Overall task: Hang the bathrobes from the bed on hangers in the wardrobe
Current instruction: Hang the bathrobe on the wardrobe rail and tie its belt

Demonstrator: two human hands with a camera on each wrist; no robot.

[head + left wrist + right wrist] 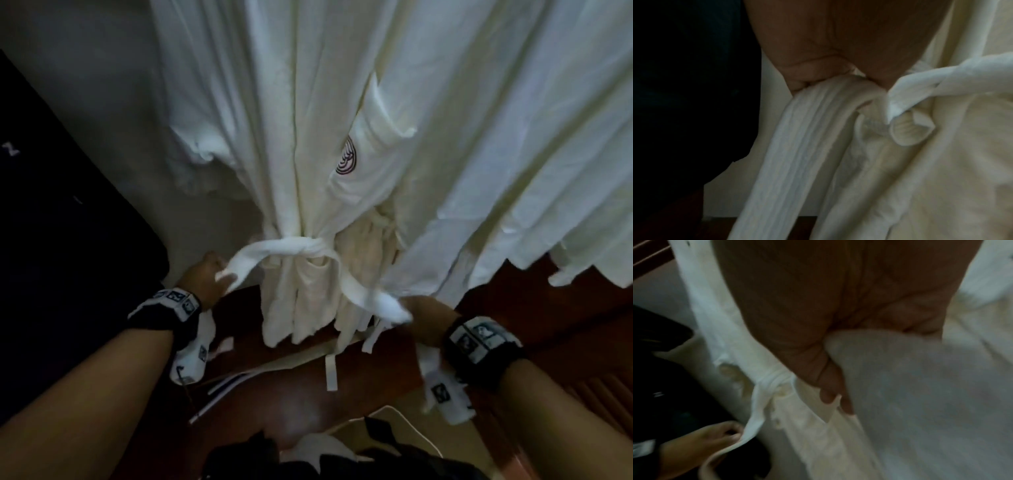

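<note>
Bathrobe (308,144), white with an embroidered crest on its pocket, hangs upright inside the wardrobe, its hem just above the dark wooden wardrobe floor (376,370); the hanger itself lies out of view. Belt (284,248) encircles the waist, crossed at a knot (310,247) in front. Left hand (205,274) grips one belt end, fingers curled round the cloth; right hand (416,308) clenches the other end in a fist. A second white garment (496,154) hangs just beside the robe on the right. Probable step: tightening the knot. Risk: uneven or hard pulling on the ends could drag the robe off its hanger, or leave the knot loose so that the belt slides down.
</note>
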